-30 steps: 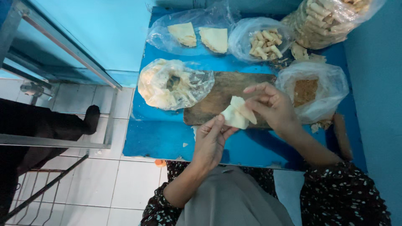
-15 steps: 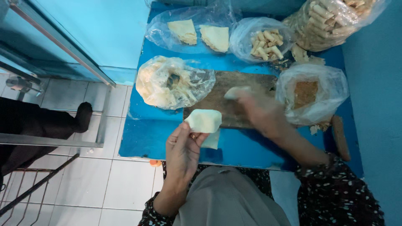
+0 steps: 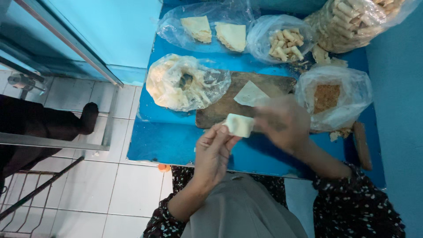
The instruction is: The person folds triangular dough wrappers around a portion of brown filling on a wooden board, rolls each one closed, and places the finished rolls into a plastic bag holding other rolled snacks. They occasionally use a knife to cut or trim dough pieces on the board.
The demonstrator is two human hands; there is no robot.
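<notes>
My left hand (image 3: 213, 150) holds a folded pale dough wrapper (image 3: 238, 124) between thumb and fingertips, just above the near edge of a wooden board (image 3: 224, 108). My right hand (image 3: 282, 123) is blurred with motion right beside that wrapper, over the board; whether it touches the wrapper I cannot tell. A flat triangular pastry sheet (image 3: 250, 94) lies on the board behind the hands. The board rests on a blue table (image 3: 167, 141).
Plastic bags surround the board: one with dough scraps (image 3: 185, 83) at left, one with stacked triangular sheets (image 3: 216, 31) behind, one with small rolls (image 3: 284, 42), a big bag of finished rolls (image 3: 352, 20), and one with brown filling (image 3: 328, 97). Another person's dark leg (image 3: 48, 123) stands at left on tiles.
My right hand laid a pastry sheet on the board and has come back toward the left hand. The left hand still holds the folded wrapper, raised slightly toward the board.
</notes>
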